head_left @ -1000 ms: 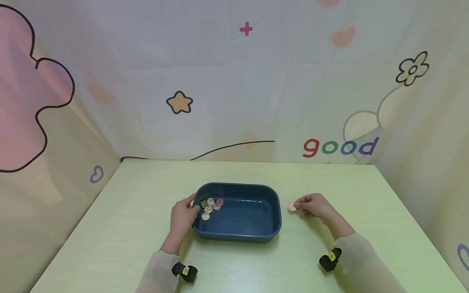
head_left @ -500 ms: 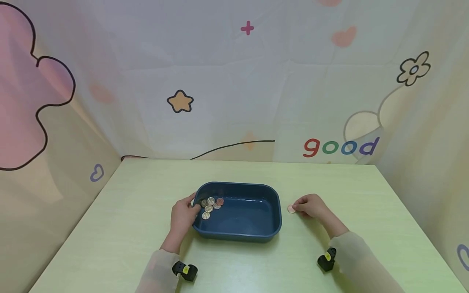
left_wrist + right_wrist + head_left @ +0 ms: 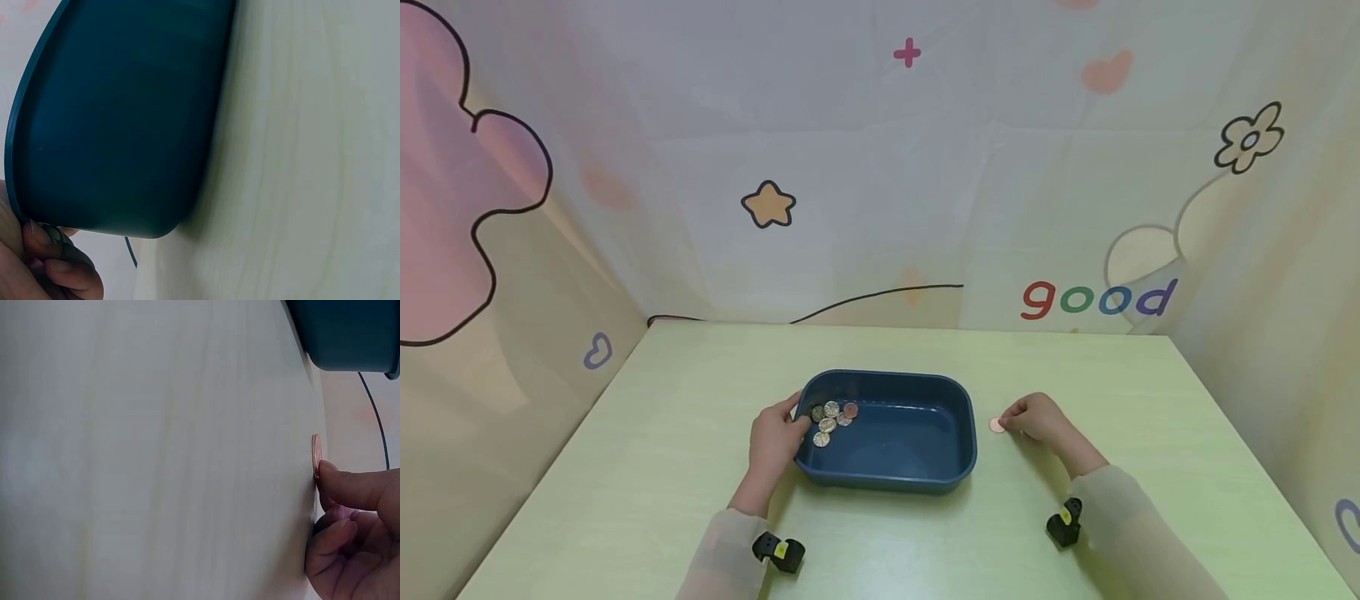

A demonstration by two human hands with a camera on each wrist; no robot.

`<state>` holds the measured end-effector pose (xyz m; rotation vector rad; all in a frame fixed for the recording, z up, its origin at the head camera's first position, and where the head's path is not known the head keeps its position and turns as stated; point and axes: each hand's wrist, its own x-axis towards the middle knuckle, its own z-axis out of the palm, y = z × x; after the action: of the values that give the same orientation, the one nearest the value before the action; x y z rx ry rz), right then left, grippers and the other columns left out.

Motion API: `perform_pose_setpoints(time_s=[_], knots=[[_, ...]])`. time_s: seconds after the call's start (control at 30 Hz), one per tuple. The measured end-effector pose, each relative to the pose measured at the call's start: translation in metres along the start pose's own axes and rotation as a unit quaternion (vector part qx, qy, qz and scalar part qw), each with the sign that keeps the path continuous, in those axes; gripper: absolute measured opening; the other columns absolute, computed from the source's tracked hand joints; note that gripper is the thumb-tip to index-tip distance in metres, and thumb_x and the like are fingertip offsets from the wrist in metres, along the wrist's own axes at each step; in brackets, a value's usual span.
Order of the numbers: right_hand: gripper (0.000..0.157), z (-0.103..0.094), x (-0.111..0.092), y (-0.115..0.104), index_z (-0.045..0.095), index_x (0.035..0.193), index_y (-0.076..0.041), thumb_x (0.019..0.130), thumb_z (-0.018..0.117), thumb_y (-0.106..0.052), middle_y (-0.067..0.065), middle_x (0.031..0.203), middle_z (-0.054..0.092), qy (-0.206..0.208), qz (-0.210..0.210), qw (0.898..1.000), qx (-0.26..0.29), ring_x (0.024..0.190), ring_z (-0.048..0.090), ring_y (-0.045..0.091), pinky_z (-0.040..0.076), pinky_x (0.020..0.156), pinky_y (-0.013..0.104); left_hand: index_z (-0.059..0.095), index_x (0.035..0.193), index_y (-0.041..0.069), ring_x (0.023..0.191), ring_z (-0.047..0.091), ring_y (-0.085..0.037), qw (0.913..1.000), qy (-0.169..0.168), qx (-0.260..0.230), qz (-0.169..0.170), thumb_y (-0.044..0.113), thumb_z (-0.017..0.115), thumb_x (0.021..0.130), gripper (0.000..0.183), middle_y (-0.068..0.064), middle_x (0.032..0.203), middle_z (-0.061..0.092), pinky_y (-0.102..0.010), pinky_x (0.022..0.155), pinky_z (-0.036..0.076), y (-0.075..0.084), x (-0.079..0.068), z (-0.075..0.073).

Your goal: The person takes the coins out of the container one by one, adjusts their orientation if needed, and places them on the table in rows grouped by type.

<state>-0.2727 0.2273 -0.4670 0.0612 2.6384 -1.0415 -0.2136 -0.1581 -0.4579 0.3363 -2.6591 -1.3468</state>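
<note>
A dark blue rectangular tray (image 3: 895, 479) with rounded corners stands on the table. Several silvery coins (image 3: 827, 425) and one copper coin (image 3: 851, 410) lie at its left end. My left hand (image 3: 775, 446) grips the tray's left wall, thumb over the rim and fingers outside; the left wrist view shows its curled fingers (image 3: 78, 275) at the rim. To the right of the tray, my right hand (image 3: 1037, 419) pinches a copper coin (image 3: 996, 425) between thumb and fingers, close over the tabletop. In the right wrist view that coin (image 3: 317, 450) sticks out past the thumb tip.
The pale green wood-grain table (image 3: 700, 375) reaches back to a printed cloth backdrop (image 3: 865, 208), with cloth on both sides too. Black devices sit on the left wrist (image 3: 779, 552) and right wrist (image 3: 1065, 523).
My right hand and forearm have shifted slightly to the left, the copper coin still pinched beside the tray. The left hand and tray have stayed in place.
</note>
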Motion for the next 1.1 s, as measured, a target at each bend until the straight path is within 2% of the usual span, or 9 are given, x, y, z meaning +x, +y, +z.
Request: perform_pose_setpoints(time_s=[0.53, 0.67, 0.83, 0.93, 1.03, 1.1], knots=[[0.017, 0.001, 0.000, -0.002, 0.071, 0.096, 0.004, 0.093, 0.071, -0.013, 0.004, 0.079, 0.056, 0.008, 0.007, 1.000, -0.007, 0.069, 0.048, 0.015, 0.041, 0.061, 0.026, 0.062, 0.137, -0.002, 0.052, 0.034, -0.011, 1.0000, 0.002, -0.004, 0.006, 0.005, 0.059, 0.083, 0.055, 0.004, 0.059, 0.038, -0.024, 0.051, 0.028, -0.002, 0.000, 0.001], [0.019, -0.002, -0.001, -0.002, 0.072, 0.099, 0.004, 0.094, 0.070, -0.015, 0.002, 0.078, 0.056, -0.005, 0.010, 1.000, -0.002, 0.067, 0.047, 0.015, 0.040, 0.061, 0.025, 0.062, 0.137, -0.002, 0.052, 0.033, -0.011, 1.0000, 0.001, -0.003, 0.002, 0.005, 0.059, 0.083, 0.055, 0.004, 0.058, 0.038, -0.024, 0.051, 0.028, -0.001, 0.000, 0.001], [0.031, -0.013, -0.003, -0.009, 0.069, 0.111, 0.005, 0.100, 0.064, -0.023, 0.000, 0.075, 0.051, -0.047, 0.007, 0.999, 0.019, 0.066, 0.046, 0.015, 0.040, 0.061, 0.026, 0.062, 0.138, -0.002, 0.051, 0.033, -0.011, 1.0000, -0.003, -0.001, 0.001, 0.005, 0.059, 0.083, 0.055, 0.004, 0.057, 0.037, -0.024, 0.050, 0.028, 0.000, -0.001, 0.002], [0.037, -0.025, -0.004, -0.023, 0.065, 0.117, 0.007, 0.102, 0.059, -0.027, 0.007, 0.085, 0.058, -0.064, -0.017, 0.998, 0.018, 0.073, 0.051, 0.017, 0.045, 0.065, 0.027, 0.062, 0.138, -0.002, 0.052, 0.033, -0.011, 1.0000, -0.001, 0.001, -0.001, 0.005, 0.059, 0.084, 0.055, 0.004, 0.058, 0.037, -0.024, 0.051, 0.028, 0.000, -0.001, 0.002], [0.043, -0.040, -0.004, -0.043, 0.062, 0.123, 0.008, 0.104, 0.056, -0.029, 0.018, 0.104, 0.065, -0.059, -0.044, 0.997, 0.006, 0.087, 0.059, 0.023, 0.052, 0.072, 0.030, 0.062, 0.138, -0.002, 0.052, 0.033, -0.011, 1.0000, 0.003, 0.003, -0.001, 0.005, 0.059, 0.083, 0.055, 0.004, 0.058, 0.037, -0.024, 0.051, 0.028, 0.000, -0.001, 0.001], [0.046, -0.051, -0.003, -0.055, 0.061, 0.128, 0.008, 0.104, 0.055, -0.030, 0.023, 0.114, 0.065, -0.056, -0.063, 0.996, -0.003, 0.094, 0.061, 0.027, 0.054, 0.077, 0.033, 0.062, 0.137, -0.002, 0.052, 0.033, -0.011, 1.0000, 0.002, 0.004, -0.002, 0.006, 0.059, 0.083, 0.055, 0.004, 0.058, 0.037, -0.024, 0.051, 0.028, 0.000, -0.001, 0.001]])
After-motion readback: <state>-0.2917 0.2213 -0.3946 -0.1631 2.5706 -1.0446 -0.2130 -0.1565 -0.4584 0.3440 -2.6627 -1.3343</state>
